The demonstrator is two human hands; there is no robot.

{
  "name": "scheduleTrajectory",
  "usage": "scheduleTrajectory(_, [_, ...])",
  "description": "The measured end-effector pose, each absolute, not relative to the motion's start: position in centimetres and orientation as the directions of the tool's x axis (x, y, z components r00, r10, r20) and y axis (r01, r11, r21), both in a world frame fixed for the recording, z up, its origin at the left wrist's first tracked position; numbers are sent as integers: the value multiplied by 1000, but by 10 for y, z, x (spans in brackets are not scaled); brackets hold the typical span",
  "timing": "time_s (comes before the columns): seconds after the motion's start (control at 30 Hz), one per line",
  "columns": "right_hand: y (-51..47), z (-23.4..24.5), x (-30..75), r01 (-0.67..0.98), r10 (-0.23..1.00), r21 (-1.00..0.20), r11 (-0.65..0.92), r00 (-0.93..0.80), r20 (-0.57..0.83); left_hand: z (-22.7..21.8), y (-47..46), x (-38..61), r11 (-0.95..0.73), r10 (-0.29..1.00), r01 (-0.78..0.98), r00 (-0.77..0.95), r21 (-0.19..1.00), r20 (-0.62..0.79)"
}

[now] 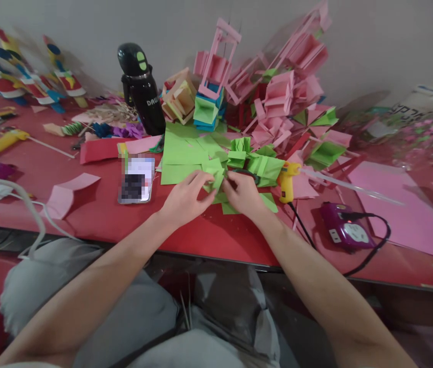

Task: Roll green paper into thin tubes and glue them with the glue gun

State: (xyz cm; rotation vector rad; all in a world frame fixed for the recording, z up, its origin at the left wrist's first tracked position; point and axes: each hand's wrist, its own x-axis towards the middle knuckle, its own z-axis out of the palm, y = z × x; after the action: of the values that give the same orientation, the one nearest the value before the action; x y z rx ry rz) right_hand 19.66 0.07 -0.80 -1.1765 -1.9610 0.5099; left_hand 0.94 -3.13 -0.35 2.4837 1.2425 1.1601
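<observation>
My left hand (189,197) pinches a small folded piece of green paper (213,171) between thumb and fingers, just above the red table. Close on its right, my right hand (243,191) is closed with its fingertips at the paper's right edge. Behind the right knuckles shows part of a dark, curved handle (254,177); most of it is hidden. Flat green sheets (180,174) lie beyond my left hand, and a green paper strip (231,207) lies under my hands. Folded green paper pieces (266,168) are heaped beyond my right hand.
A yellow glue gun (287,184) stands right of my hands, its cord running towards a purple power adapter (344,227). A phone (137,179) lies to the left. Behind are a black bottle (143,97) and stacked pink paper models (277,97). Pink sheets (404,204) lie far right.
</observation>
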Motion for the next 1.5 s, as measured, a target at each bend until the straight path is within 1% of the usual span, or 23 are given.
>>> scheduleTrajectory(0.07, [3, -8, 200, 548, 878, -685, 479, -293, 379, 4, -30, 4, -697, 701, 602, 456, 390, 548])
scheduleTrajectory(0.13, [4, -7, 203, 537, 887, -707, 461, -310, 343, 9, -26, -2, -715, 690, 609, 537, 342, 486])
scheduleTrajectory(0.23, [5, -6, 204, 496, 884, -740, 454, -355, 304, 12, -20, -11, -697, 710, 645, 557, 315, 431])
scheduleTrajectory(0.37, [4, -7, 203, 457, 879, -773, 439, -395, 266, 9, -14, -16, -678, 734, 638, 564, 365, 378])
scheduleTrajectory(0.43, [4, -8, 202, 447, 878, -777, 443, -392, 276, 8, -14, -16, -674, 738, 623, 561, 397, 374])
scheduleTrajectory(0.6, [5, -13, 203, 379, 854, -773, 508, -342, 393, 8, -17, -12, -677, 735, 581, 563, 451, 378])
scheduleTrajectory(0.77, [5, -13, 203, 348, 838, -771, 533, -344, 424, 9, -21, -8, -642, 757, 520, 548, 564, 356])
scheduleTrajectory(0.9, [2, -10, 201, 345, 830, -757, 554, -300, 471, 8, -22, -6, -628, 766, 504, 535, 593, 356])
scheduleTrajectory(1.03, [-1, -7, 200, 359, 809, -725, 588, -279, 518, 7, -21, -5, -550, 819, 503, 481, 667, 313])
scheduleTrajectory(1.17, [-2, -5, 200, 361, 787, -700, 617, -278, 551, 7, -20, -5, -483, 849, 432, 446, 762, 285])
scheduleTrajectory(1.23, [-2, -5, 200, 346, 787, -707, 616, -284, 547, 8, -20, -5, -478, 848, 420, 448, 771, 282])
scheduleTrajectory(1.4, [0, -6, 200, 310, 794, -733, 606, -292, 533, 10, -21, -5, -509, 845, 483, 439, 713, 306])
scheduleTrajectory(1.5, [1, -6, 200, 296, 786, -731, 615, -308, 536, 11, -21, -6, -518, 844, 496, 428, 697, 322])
